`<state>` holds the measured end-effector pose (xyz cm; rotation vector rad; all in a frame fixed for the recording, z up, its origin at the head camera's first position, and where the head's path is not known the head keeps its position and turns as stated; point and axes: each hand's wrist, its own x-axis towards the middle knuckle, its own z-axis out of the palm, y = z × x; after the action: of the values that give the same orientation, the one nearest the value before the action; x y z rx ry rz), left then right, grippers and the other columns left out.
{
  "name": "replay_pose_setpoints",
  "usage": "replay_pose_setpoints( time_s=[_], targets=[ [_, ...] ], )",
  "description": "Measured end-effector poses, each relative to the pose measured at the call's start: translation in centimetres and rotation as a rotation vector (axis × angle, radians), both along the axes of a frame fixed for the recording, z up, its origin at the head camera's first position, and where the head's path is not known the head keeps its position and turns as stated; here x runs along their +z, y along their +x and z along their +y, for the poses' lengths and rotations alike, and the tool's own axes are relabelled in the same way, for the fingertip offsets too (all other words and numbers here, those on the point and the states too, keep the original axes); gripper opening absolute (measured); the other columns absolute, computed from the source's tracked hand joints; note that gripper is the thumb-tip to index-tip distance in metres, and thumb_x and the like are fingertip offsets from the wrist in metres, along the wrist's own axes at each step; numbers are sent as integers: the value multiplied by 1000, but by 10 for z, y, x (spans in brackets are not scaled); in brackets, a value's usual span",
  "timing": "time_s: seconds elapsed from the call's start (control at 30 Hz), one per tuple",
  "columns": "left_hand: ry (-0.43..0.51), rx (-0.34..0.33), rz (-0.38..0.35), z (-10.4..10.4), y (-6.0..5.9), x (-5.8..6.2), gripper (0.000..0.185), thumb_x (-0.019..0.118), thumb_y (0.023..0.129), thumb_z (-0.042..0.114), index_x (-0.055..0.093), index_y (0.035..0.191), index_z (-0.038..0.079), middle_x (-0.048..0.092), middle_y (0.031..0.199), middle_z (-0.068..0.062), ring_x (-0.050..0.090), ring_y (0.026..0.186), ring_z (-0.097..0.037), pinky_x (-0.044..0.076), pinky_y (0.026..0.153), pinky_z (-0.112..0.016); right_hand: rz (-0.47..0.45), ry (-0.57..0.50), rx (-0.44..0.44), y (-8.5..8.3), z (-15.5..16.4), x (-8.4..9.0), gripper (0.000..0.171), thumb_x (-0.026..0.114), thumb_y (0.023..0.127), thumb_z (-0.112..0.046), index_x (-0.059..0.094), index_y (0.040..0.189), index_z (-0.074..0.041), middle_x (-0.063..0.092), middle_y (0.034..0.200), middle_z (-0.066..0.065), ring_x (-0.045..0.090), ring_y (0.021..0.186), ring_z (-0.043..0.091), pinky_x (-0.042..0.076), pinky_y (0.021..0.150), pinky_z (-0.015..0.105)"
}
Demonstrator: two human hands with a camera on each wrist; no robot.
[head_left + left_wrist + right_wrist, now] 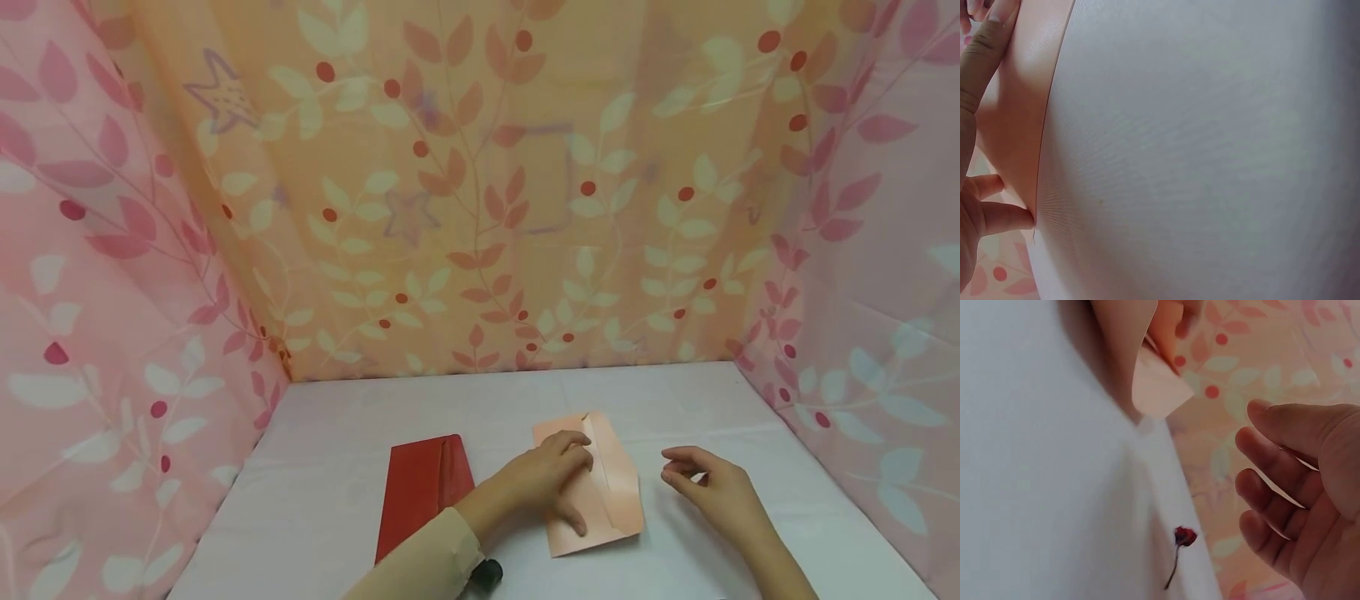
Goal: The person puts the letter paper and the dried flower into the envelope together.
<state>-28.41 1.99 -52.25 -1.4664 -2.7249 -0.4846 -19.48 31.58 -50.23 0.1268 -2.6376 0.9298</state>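
A pale peach paper envelope (566,533) lies on the white table with its flap side up, the flap (618,467) spread toward the right. My left hand (551,475) rests across the envelope, fingers spread, its thumb on the near part. In the left wrist view the thumb (988,56) presses on the paper and another fingertip sits at the envelope's edge. To the right of the flap, my right hand (708,483) is held apart from the paper, fingers loosely bent and holding nothing. The flap's corner (1163,390) stands raised in the right wrist view.
Left of the peach envelope lies a red envelope (412,487), partly covered by my left sleeve (427,558). A small dark rounded object (489,575) is beside that wrist. A small dark-red flower (1185,536) with a thin stem shows against the white table (1022,487). Patterned curtains (480,167) surround the table.
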Motion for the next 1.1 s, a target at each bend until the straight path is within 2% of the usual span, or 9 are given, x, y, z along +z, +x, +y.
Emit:
replay_pose_setpoints(
  time_s=[0.13, 0.3, 0.4, 0.57, 0.77, 1.0, 1.1],
  targets=[
    [-7, 5, -9, 1, 1, 0, 86, 83, 61, 75, 49, 128, 32, 31, 158, 10, 34, 144, -8, 49, 102, -28, 20, 57, -11, -3, 7, -9, 28, 82, 88, -27, 74, 111, -15, 74, 90, -11, 63, 81, 0, 51, 70, 24],
    [-4, 2, -21, 1, 1, 0, 86, 82, 61, 75, 49, 127, 33, 32, 158, 11, 34, 144, -8, 49, 102, -29, -29, 122, -32, 0, 13, -13, 31, 82, 88, -29, 74, 114, -14, 76, 99, -5, 68, 95, 21, 54, 82, 47],
    [-5, 4, -11, 1, 0, -1, 86, 81, 61, 77, 48, 127, 33, 31, 158, 11, 33, 144, -7, 49, 101, -29, -78, 127, -60, 3, 19, -12, 34, 81, 89, -32, 73, 117, -13, 76, 104, -1, 68, 99, 26, 53, 82, 53],
    [-8, 9, -6, 0, 0, 0, 85, 82, 61, 76, 49, 127, 34, 30, 159, 13, 33, 145, -7, 49, 101, -28, -179, 119, -113, 4, 30, -11, 45, 79, 90, -40, 71, 122, -10, 74, 103, 1, 68, 96, 26, 54, 78, 50],
    [-25, 8, -5, 1, 1, 2, 86, 82, 61, 76, 49, 128, 33, 30, 159, 14, 32, 146, -7, 50, 100, -28, -249, 127, -138, 5, 39, -15, 51, 79, 88, -43, 70, 122, -6, 71, 97, -1, 65, 87, 17, 51, 72, 40],
    [-38, 7, 5, 2, -1, 2, 88, 79, 62, 79, 49, 131, 33, 29, 160, 16, 29, 147, -6, 49, 103, -29, -309, 127, -159, 1, 41, -18, 59, 78, 87, -49, 69, 121, -2, 70, 93, 1, 63, 85, 21, 51, 76, 50],
    [-38, 0, 8, 2, -1, 2, 88, 78, 62, 79, 49, 131, 33, 30, 160, 16, 29, 147, -6, 49, 102, -29, -330, 131, -160, -1, 41, -20, 60, 78, 87, -50, 70, 120, -1, 67, 89, 0, 59, 81, 20, 51, 74, 49]
  ],
)
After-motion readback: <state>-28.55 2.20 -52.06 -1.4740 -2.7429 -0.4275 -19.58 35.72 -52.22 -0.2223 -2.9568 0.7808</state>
